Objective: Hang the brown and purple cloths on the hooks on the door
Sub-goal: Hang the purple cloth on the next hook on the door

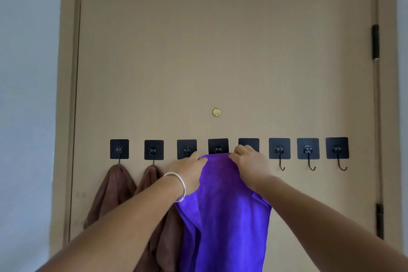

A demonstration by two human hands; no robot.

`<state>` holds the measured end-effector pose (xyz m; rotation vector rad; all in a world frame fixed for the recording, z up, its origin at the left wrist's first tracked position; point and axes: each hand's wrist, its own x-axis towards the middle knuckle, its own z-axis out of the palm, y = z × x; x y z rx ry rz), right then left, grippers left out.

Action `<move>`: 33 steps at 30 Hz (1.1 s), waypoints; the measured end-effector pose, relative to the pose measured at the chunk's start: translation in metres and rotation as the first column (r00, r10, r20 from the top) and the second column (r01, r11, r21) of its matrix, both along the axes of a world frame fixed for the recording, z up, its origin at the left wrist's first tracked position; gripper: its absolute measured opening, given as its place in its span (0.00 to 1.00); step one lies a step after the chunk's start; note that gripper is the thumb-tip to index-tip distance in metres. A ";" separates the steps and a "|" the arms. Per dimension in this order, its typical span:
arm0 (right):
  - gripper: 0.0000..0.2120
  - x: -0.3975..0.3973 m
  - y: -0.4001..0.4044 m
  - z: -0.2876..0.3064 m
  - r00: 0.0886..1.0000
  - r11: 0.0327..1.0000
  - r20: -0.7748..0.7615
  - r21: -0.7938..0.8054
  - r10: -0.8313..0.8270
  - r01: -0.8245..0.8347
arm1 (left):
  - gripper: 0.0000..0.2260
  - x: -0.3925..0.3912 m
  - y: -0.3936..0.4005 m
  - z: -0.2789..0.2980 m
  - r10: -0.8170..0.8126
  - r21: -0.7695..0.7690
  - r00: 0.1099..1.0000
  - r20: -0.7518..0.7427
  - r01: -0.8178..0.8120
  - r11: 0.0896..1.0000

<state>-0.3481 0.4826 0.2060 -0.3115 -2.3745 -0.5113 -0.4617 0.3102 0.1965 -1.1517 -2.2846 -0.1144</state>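
A purple cloth (223,210) hangs down the tan door (220,62), its top edge held up just under the fourth black hook pad (218,146) from the left. My left hand (189,172), with a silver bangle on the wrist, pinches the cloth's top left. On the other side my right hand (249,166) pinches the top right and covers the lower part of the fifth pad (248,143). Two brown cloths (111,192) (152,180) hang from the first and second hooks. A third brown cloth (169,240) shows below my left forearm; its hook is hidden.
Three bare black hooks (280,164) (310,164) (341,164) hang from pads at the right end of the row. A brass peephole (216,112) sits above the row. Black hinges (375,42) run down the door's right edge. Pale wall flanks the frame.
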 end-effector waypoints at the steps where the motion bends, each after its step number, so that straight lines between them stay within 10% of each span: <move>1: 0.19 -0.005 0.004 -0.001 1.000 1.000 0.002 0.012 -0.005 0.005 | 0.14 -0.003 0.005 -0.001 0.010 -0.002 1.000 -0.005 -0.010 1.000; 19: 0.11 -0.038 0.006 -0.067 0.989 0.989 -0.142 0.135 -0.033 0.052 | 0.14 -0.004 0.048 -0.057 0.035 -0.014 0.996 0.084 -0.034 0.999; 24: 0.07 -0.040 0.009 -0.076 0.966 0.995 -0.247 -0.037 0.081 -0.093 | 0.12 -0.006 0.051 -0.067 0.066 -0.007 0.991 -0.115 -0.067 0.998; 33: 0.16 -0.043 0.005 -0.130 0.940 0.818 -0.234 -0.469 0.249 -0.334 | 0.17 0.001 0.046 -0.100 -0.184 0.262 0.841 0.509 0.053 0.964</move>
